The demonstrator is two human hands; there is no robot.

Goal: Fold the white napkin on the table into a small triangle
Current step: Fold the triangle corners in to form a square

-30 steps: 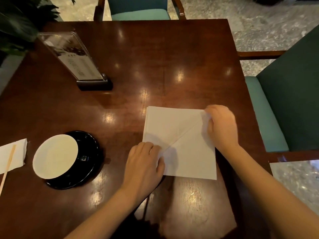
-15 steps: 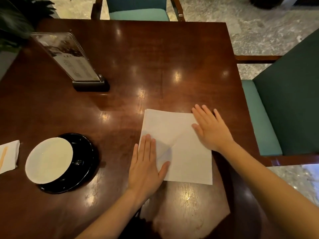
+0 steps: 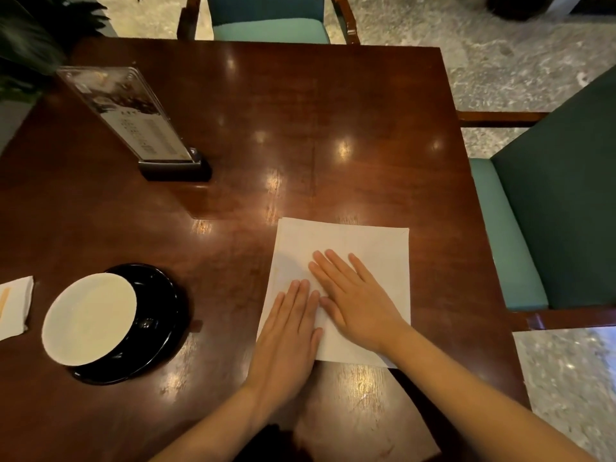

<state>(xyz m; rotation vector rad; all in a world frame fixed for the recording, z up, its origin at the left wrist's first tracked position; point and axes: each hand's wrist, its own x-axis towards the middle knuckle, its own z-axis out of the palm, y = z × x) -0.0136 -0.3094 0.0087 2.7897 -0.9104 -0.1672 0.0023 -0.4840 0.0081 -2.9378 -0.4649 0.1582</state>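
Two hands (image 3: 320,315) now together, flat on one napkin (image 3: 370,248)

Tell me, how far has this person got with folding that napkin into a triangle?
Not far, by the look of it. The white napkin lies open and flat as a square on the table, with no triangle yet. In hand: the left hand and right hand rest flat, side by side, on its near half, seemingly smoothing it. Left to do: every fold, corner to corner, down to a small triangle.
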